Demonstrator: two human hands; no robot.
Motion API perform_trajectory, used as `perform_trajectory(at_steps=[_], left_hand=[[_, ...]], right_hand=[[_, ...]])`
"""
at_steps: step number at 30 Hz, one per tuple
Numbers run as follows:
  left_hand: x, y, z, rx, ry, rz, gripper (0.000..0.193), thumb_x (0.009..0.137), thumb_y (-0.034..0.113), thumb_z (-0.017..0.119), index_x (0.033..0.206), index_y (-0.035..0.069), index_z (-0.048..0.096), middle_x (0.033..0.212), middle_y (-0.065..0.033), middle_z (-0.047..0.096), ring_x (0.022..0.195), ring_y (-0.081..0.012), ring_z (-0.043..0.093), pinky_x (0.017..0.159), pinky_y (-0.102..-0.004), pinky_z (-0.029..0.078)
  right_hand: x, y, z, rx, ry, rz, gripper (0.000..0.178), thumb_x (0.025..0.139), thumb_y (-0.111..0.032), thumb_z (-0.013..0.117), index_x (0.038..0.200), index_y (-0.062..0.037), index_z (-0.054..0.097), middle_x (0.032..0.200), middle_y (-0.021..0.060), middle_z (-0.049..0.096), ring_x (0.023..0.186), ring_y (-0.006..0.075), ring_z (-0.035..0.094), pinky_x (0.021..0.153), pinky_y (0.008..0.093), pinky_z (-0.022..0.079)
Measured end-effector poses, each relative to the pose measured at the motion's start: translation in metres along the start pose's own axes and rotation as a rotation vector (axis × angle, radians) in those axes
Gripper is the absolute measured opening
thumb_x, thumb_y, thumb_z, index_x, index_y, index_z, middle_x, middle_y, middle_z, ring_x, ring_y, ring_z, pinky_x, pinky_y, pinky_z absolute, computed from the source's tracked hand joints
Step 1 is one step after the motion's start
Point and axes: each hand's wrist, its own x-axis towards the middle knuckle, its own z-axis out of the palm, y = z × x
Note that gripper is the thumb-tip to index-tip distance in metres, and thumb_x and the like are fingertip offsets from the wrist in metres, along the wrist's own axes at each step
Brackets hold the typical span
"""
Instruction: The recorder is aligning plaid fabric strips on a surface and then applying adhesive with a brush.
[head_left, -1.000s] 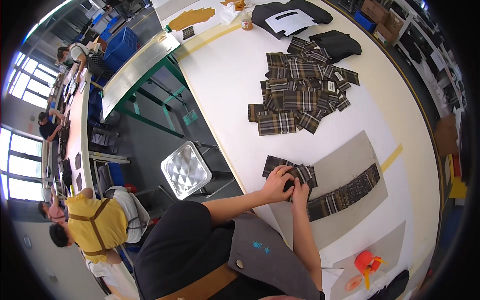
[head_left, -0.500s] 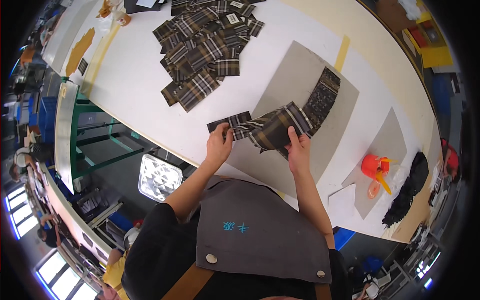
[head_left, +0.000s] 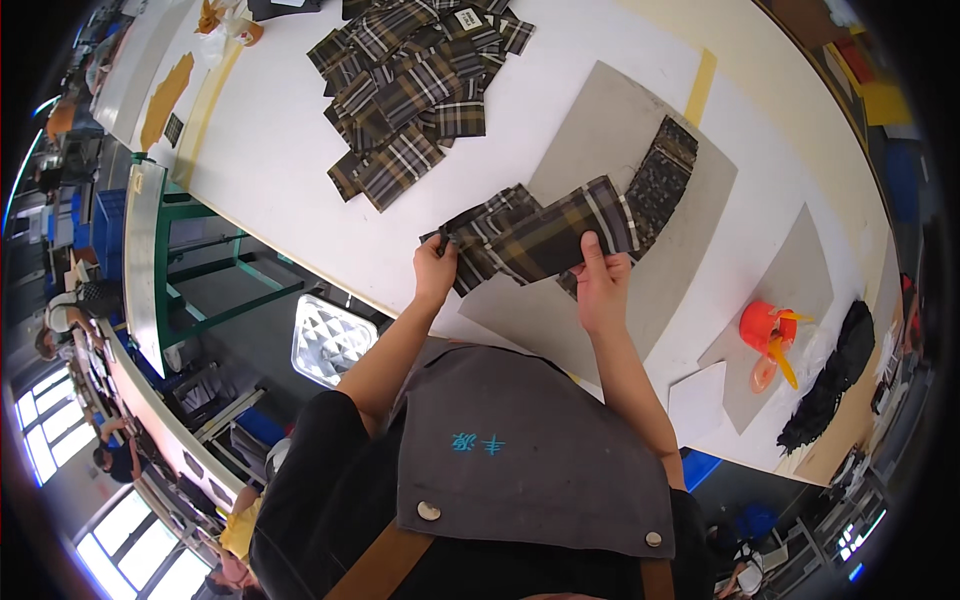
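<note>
Since the earlier frame the left part of the cloth (head_left: 565,235) moves out of its twist and spreads wider between the two hands. It is plaid, held over the near side of the board, its right end in front of the lower end of the strip. The left hand (head_left: 434,275) pinches the cloth's left edge, fingers closed on it; the right hand (head_left: 602,290) grips the other end, thumb on top, fingers mostly hidden beneath. Whether one piece or two overlapping ones are held, I cannot tell.

The right part looks nearly flat; the left is open but uneven, so the spreading seems well along, not complete. Just beyond, the strip (head_left: 662,175), dark and speckled, lies on the grey board (head_left: 590,130), not in either hand. Farther off, the pile (head_left: 410,95) of similar plaid pieces lies on the white table (head_left: 270,190); whether those are finished or waiting does not show. To the right, a red pot (head_left: 760,325) stands near a black bundle (head_left: 830,380).
</note>
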Motion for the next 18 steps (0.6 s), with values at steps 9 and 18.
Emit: perform_trajectory(at_steps=[9,18], left_hand=[[-0.037,0.090,-0.026,-0.307,-0.010,0.289,0.033,0.099,0.004,0.047,0.131,-0.002,0.053,0.127,-0.0148,0.062,0.116,-0.0231,0.058,0.098,-0.0345,0.045],[-0.058,0.125,0.046,-0.118,-0.590,0.211,0.013,0.096,0.011,0.067,0.097,-0.002,0.066,0.071,0.0005,0.058,0.064,-0.0045,0.049,0.058,-0.0228,0.041]], right_hand=[[0.000,0.007,-0.011,-0.101,-0.042,0.192,0.032,0.098,-0.036,0.067,0.081,-0.0097,0.062,0.074,-0.0062,0.057,0.067,0.0025,0.052,0.062,0.0239,0.046],[-0.024,0.026,-0.065,-0.296,-0.082,0.099,0.027,0.099,-0.022,0.066,0.115,-0.0002,0.062,0.085,0.0015,0.068,0.068,0.0064,0.059,0.063,0.0230,0.048]])
